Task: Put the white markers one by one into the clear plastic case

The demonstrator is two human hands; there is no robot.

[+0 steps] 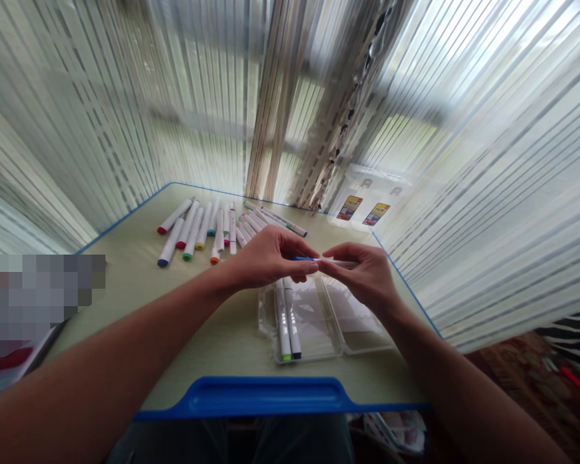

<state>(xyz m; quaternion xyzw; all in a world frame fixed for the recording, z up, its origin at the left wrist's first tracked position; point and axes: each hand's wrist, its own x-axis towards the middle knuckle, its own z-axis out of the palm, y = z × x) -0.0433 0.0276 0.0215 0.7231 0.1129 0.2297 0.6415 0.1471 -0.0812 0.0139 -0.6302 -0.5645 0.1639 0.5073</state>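
Pinching a slim white blue-tipped marker pen (326, 261) level by both ends, left hand (270, 258) and right hand (367, 277) closed on it. Hovering just above the open clear plastic case (314, 316) near the pale green tabletop (174, 335) front edge, handy to two white markers (288, 319) inside. Loose colour-capped markers (198, 225) fanned toward the far left corner, within reach.

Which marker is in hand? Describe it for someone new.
On the pale green table, find the open clear case near the front edge. Just above it, the left hand and right hand hold one white marker level between them. It alone is lifted, unlike the two markers in the case and the loose markers farther back.
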